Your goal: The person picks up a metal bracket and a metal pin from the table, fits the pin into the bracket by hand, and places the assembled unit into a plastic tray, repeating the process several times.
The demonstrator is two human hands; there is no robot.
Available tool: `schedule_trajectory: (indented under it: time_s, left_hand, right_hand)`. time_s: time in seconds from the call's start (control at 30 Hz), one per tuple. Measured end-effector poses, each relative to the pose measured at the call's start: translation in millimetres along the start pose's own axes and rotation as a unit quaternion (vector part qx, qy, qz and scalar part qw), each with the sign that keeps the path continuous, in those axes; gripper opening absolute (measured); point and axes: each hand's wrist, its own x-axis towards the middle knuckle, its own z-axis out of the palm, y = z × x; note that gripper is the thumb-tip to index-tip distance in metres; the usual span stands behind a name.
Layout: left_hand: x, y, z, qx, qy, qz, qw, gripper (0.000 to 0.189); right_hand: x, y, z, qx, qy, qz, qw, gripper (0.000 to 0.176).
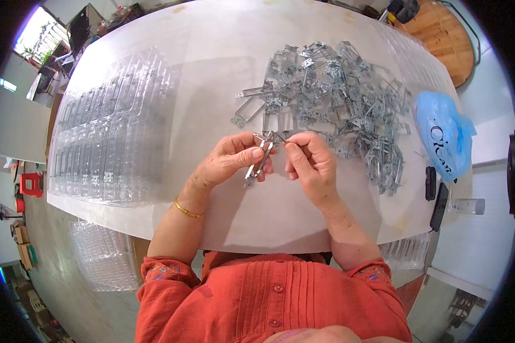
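In front of my chest, my left hand (234,157) pinches a slim metal bracket (261,159) between thumb and fingers, its long arms slanting down toward the table's front edge. My right hand (312,160) is closed at the bracket's upper end, thumb against forefinger, on a small dark piece too small to name. Just beyond both hands lies a large tangled heap of grey metal brackets (337,86), spreading to the right.
Clear plastic trays (111,131) holding metal parts lie at the left of the white table (212,74). At the right are a blue plastic bag (442,134), a black phone-like object (439,207) and a small black item (430,183). More clear trays (415,57) lie back right.
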Motion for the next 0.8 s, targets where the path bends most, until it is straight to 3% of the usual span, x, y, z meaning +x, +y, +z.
schedule_trajectory:
  time_s: [0.43, 0.5, 0.53, 0.63, 0.7, 0.8]
  left_hand:
    - [0, -2, -3, 0.047, 0.032, -0.006, 0.998, 0.043]
    - [-1, 1, -3, 0.104, 0.046, -0.040, 0.993, 0.041]
    - [-1, 2, -3, 0.104, 0.046, -0.040, 0.993, 0.041]
    - [-1, 2, -4, 0.094, 0.043, -0.069, 0.992, 0.039]
    - [-1, -2, -4, 0.119, 0.061, -0.067, 0.989, 0.036]
    - [1, -6, -1, 0.125, 0.059, -0.050, 0.989, 0.029]
  right_hand:
    - [-1, 0, -1, -0.059, -0.007, -0.008, 0.998, 0.004]
    - [0, 8, -2, -0.186, -0.010, -0.111, 0.976, 0.003]
    - [-2, 8, -2, -0.186, -0.009, -0.111, 0.976, 0.003]
    - [-2, -2, 2, -0.131, -0.012, -0.067, 0.989, 0.009]
    - [-3, -6, 1, -0.063, -0.038, 0.036, 0.997, 0.014]
    - [0, -4, -1, -0.015, -0.075, 0.059, 0.995, 0.017]
